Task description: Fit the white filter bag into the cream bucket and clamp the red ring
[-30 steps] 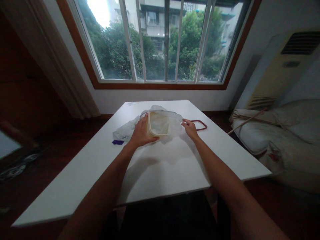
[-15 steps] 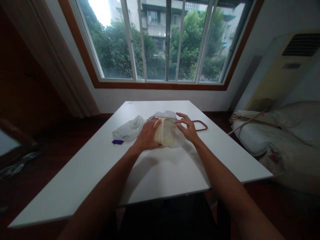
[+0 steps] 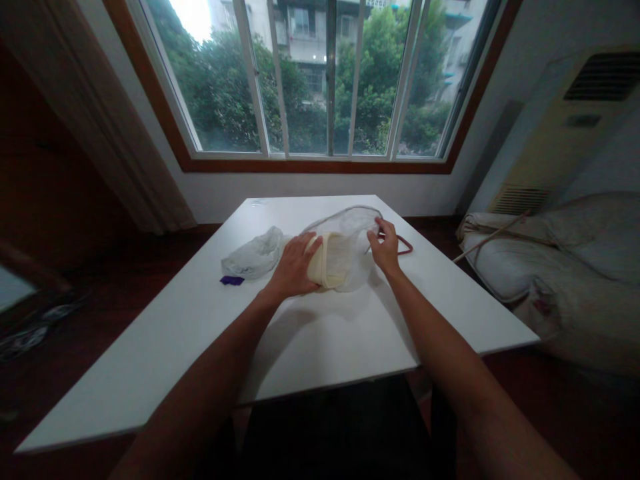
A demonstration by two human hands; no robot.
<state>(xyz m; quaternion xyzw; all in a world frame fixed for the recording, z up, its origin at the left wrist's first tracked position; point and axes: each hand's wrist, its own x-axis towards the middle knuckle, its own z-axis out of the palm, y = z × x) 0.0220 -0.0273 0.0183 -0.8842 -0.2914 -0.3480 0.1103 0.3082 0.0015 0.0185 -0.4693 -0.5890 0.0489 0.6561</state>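
The right hand (image 3: pixel 384 247), open half a second ago, now pinches the clear plastic bag (image 3: pixel 356 230) mouth raised, while the left hand (image 3: pixel 294 267) grips the cream container (image 3: pixel 325 268) mid-table, bagging underway.

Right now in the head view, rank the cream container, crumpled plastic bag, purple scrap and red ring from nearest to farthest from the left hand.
1. Cream container, under the left hand.
2. Crumpled plastic bag, just left.
3. Purple scrap, farther left.
4. Red ring, far right, beyond the right hand.
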